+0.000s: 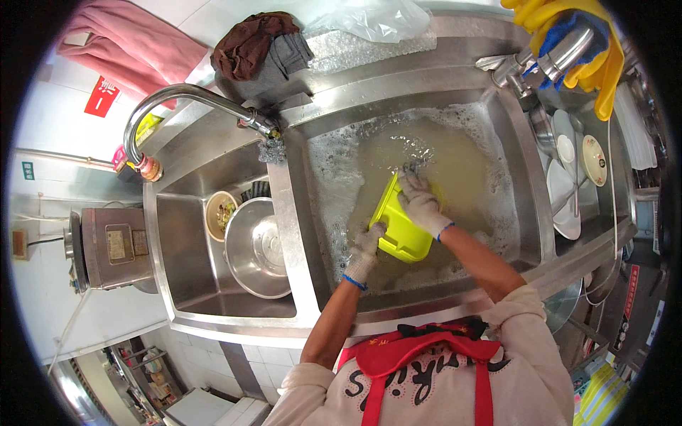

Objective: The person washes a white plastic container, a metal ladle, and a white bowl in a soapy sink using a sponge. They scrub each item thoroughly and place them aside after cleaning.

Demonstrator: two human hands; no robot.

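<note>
A yellow-green plastic container (pixel 407 234) is tilted over the murky, foamy water (pixel 458 160) of the middle sink basin. My left hand (pixel 366 247), in a knitted work glove with a blue cuff, grips its near left edge. Gloved the same way, my right hand (pixel 421 199) lies across its upper part, and a dark scrubber (pixel 411 168) seems to be at the fingertips; whether the fingers hold it is hard to tell. The container's right side is partly hidden by the right hand.
In the left basin are a metal colander (pixel 258 247) and a bowl of food scraps (pixel 221 215). A curved faucet (pixel 186 91) with steel wool (pixel 272 150) stands above. Dishes and an oval plate (pixel 594 160) fill the right basin. Yellow gloves (pixel 607 69) hang on the right faucet; cloths (pixel 256 48) lie behind.
</note>
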